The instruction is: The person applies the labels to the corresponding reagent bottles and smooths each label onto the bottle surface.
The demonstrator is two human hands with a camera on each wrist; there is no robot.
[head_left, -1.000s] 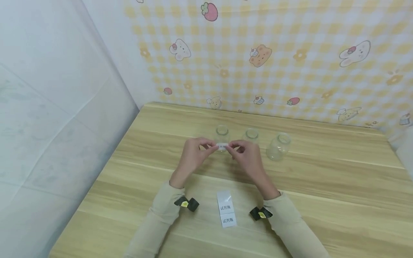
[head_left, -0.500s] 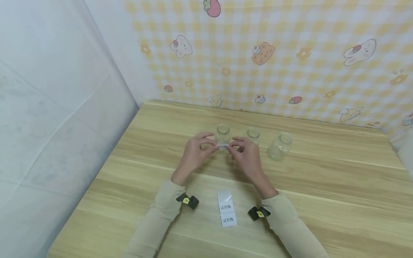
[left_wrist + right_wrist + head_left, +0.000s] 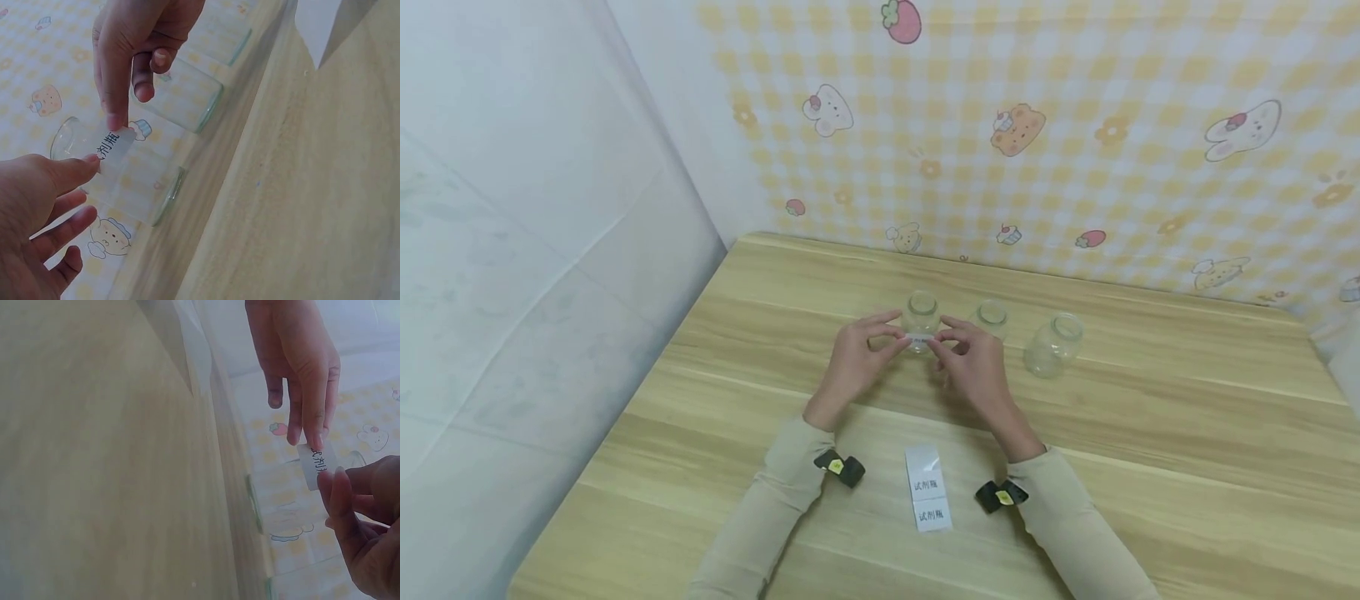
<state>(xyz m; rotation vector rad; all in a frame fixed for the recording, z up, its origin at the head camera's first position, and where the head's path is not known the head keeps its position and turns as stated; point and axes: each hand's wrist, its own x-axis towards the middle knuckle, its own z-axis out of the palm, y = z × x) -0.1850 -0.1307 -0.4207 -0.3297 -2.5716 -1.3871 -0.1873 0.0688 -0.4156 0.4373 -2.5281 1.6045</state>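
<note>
In the head view, my left hand (image 3: 857, 358) and right hand (image 3: 976, 358) each pinch one end of a small white label (image 3: 918, 340) with dark printed characters. The label spans across the front of the leftmost clear glass jar (image 3: 922, 308). In the left wrist view, the label (image 3: 117, 147) lies over the jar's side (image 3: 147, 184), with a thumb at one end and fingertips of the other hand at the opposite end. The right wrist view shows the label (image 3: 309, 469) close to the glass; whether all of it touches cannot be told.
Two more clear jars stand to the right: a middle jar (image 3: 992, 313), partly behind my right hand, and a right jar (image 3: 1054, 346). A sheet with two printed labels (image 3: 928, 487) lies on the wooden table (image 3: 1150, 467) between my forearms. A patterned cloth (image 3: 1075, 167) hangs behind.
The label has tipped back toward the jar, its print now less visible from above. Both hands stay nearly in place, with some fingers raised slightly. The head view has shifted a little.
</note>
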